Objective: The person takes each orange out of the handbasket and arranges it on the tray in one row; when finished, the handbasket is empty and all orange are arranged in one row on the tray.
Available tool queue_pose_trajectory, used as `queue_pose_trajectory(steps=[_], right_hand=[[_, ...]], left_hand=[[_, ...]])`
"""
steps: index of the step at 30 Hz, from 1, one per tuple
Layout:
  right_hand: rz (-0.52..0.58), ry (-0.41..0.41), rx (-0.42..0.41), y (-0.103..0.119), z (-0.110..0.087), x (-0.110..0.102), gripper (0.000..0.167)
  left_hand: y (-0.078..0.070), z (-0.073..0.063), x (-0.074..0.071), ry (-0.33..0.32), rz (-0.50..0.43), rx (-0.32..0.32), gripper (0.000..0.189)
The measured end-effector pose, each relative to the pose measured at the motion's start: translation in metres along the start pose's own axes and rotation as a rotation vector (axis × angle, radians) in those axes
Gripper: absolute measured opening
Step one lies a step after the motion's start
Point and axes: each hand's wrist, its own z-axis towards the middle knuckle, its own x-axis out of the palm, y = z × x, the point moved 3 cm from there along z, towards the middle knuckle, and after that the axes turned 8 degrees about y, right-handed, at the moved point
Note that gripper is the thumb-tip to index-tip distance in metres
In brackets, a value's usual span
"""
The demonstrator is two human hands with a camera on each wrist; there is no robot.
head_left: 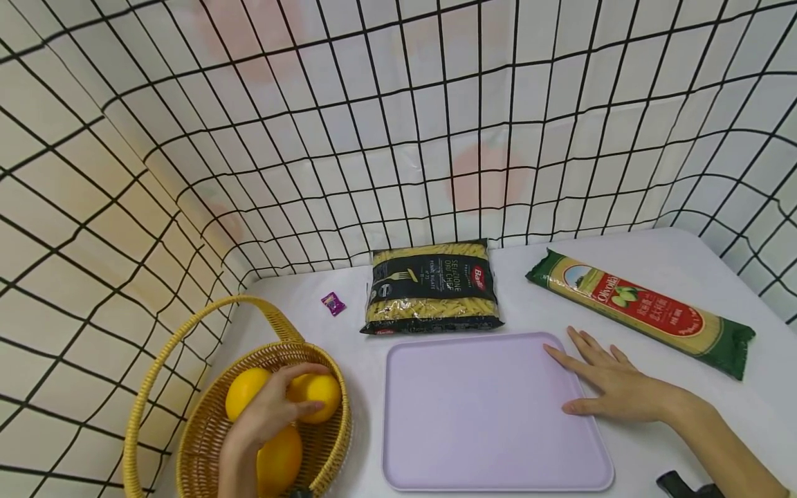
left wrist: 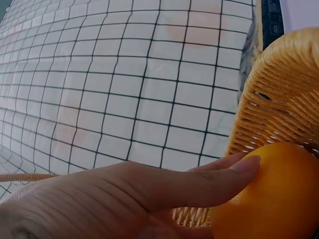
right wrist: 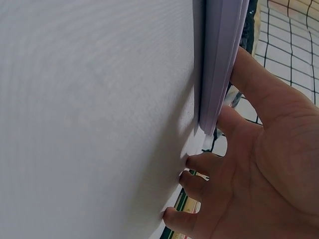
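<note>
In the head view my left hand [head_left: 264, 413] reaches into a yellow wicker basket [head_left: 339, 453] at the lower left. Its thumb and fingers grip an orange [head_left: 326, 393] near the basket's right side; the left wrist view shows the thumb pressed against this orange [left wrist: 279, 194]. Two more oranges lie in the basket, one at the back [head_left: 246, 387] and one at the front [head_left: 281, 462], partly hidden by the hand. My right hand [head_left: 623, 389] is spread at the right edge of a lilac tray [head_left: 486, 415], thumb and index finger over its rim, other fingertips on the white tabletop.
A bag of penne [head_left: 429, 287] lies behind the tray. To the right is a long spaghetti packet [head_left: 647, 308]. A small purple wrapped sweet [head_left: 333, 303] sits left of the penne. The basket's tall handle [head_left: 146, 387] arches on the left. Black-wire grid walls [head_left: 411, 138] enclose the table.
</note>
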Motion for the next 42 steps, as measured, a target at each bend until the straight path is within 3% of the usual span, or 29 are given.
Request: queue_pose_trajectory(steps=[22,30,42], right_hand=[[0.006,0.003,-0.006,-0.0003,-0.0004,0.0001,0.088],[0.001,-0.006,-0.013,-0.0008,-0.0005,0.0003,0.088],[0.010,0.000,-0.003,-0.0006,0.0000,0.0003,0.089]], left_hand=[[-0.0002,0.0037,0.0023,-0.034,0.002,0.014,0.043],[0.0001,0.0044,0.0025,-0.046,0.044,0.052,0.044],[0.0000,0.0031,0.0027,-0.051,0.086,0.039,0.045]])
